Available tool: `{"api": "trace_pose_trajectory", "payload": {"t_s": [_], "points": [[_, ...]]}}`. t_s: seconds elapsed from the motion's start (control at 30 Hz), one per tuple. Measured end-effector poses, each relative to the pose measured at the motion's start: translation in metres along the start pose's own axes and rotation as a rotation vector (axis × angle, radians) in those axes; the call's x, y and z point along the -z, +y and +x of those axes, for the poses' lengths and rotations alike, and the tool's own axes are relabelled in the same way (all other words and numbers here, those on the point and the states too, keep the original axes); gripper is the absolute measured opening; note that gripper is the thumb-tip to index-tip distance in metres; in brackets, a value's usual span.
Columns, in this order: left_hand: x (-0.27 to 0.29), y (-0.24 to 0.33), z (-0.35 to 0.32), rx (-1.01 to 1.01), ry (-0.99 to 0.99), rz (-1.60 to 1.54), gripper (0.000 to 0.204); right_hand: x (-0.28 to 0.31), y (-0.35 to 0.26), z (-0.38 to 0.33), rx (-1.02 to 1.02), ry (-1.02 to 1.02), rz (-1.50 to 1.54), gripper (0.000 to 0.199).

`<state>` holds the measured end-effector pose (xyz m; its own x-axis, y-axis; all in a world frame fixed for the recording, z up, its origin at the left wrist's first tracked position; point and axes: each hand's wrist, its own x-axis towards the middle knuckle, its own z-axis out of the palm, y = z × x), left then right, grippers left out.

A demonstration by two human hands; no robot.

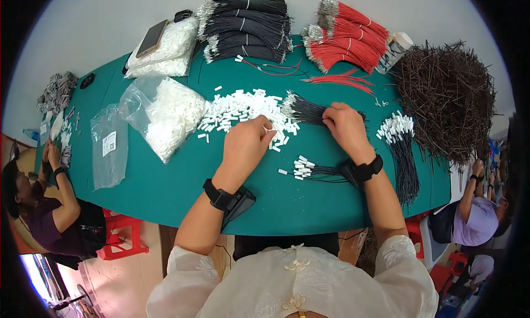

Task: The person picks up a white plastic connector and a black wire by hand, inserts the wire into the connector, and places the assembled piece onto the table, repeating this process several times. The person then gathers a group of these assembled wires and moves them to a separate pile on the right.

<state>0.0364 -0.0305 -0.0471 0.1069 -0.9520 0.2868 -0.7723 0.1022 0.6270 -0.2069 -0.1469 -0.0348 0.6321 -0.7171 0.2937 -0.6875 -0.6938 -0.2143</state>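
Green table [165, 191] fills the head view, pale floor behind it. Left hand [245, 144] pinches one white connector [269, 130] at the edge of the loose connector pile [243, 111]. Right hand [345, 124] lies curled on a bundle of black wires [301, 111], fingers closed over it. Finished leads [309, 170] lie between the wrists; more [400, 146] lie right of the right hand. Clear bags [171, 116] sit left; black [248, 28] and red [345, 39] bundles and a brown heap [447, 97] lie beyond. Other people sit at both ends.
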Motion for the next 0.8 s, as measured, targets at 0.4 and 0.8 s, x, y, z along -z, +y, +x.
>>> {"api": "trace_pose_trajectory", "payload": {"t_s": [0.4, 0.8], "points": [[-0.008, 0.019, 0.0, -0.073, 0.05, -0.405, 0.011, 0.024, -0.014, -0.012, 0.071, 0.188, 0.124, 0.011], [-0.02, 0.024, -0.009, 0.117, -0.202, -0.746, 0.011, 0.019, -0.064, -0.037, 0.131, 0.107, 0.363, 0.018]]}}
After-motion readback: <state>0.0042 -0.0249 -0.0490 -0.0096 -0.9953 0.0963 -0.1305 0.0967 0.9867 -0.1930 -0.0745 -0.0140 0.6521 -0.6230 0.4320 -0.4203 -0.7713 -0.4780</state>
